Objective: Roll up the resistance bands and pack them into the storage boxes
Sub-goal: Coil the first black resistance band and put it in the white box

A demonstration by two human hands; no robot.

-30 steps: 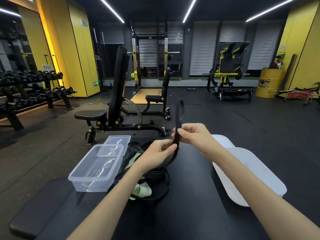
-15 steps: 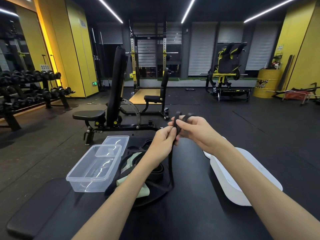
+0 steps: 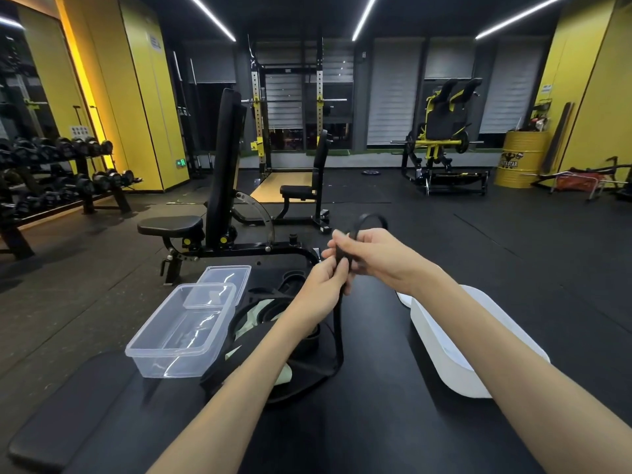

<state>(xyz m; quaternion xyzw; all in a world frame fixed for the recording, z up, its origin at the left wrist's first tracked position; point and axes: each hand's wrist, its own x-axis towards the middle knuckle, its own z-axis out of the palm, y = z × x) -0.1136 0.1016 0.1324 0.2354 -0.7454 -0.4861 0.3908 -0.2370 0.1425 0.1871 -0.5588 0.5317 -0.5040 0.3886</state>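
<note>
Black bench pad (image 3: 359, 422): clear storage box (image 3: 178, 336) on the person's left, white tub (image 3: 444, 364) on their right, heap of bands (image 3: 260, 313) between. Above the heap, left hand (image 3: 325, 285) and right hand (image 3: 372, 254) both pinch one black resistance band (image 3: 338, 323), beginning its roll. Risks: the hanging tail snags the heap; the springy coil unwinds if either pinch slackens.

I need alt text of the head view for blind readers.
Left hand and right hand pinch a black resistance band over a bench; it hangs to a pile of bands. Clear storage box left, white box right.
</note>
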